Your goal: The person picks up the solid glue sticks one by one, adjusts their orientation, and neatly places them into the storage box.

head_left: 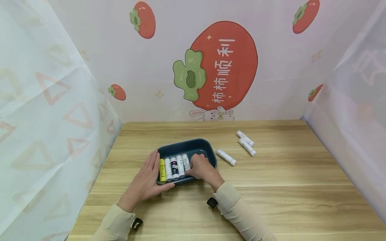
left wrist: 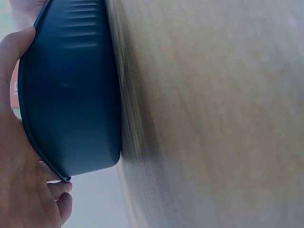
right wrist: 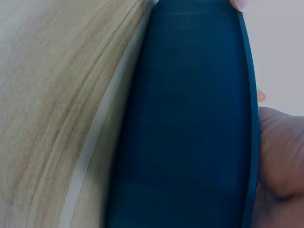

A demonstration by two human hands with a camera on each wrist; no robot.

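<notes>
A dark blue tray (head_left: 193, 144) stands on the wooden table with a row of glue sticks in its left part: a yellow glue stick (head_left: 162, 170), a glue stick with a dark label (head_left: 175, 168) and several white ones. My left hand (head_left: 144, 179) rests against the tray's left end, its fingers straight along the rim and its thumb by the front edge. Inside the tray, my right hand (head_left: 203, 169) has curled fingers and holds the rightmost white glue stick (head_left: 186, 162) by its near end. In the right wrist view the tray's wall (right wrist: 185, 118) hides that glue stick.
To the right of the tray a white glue stick (head_left: 226, 157) lies on the table (head_left: 286, 187). Farther back are two more, a front one (head_left: 247, 147) and a rear one (head_left: 245, 138), close together. A printed cloth (head_left: 271, 100) hangs behind the table.
</notes>
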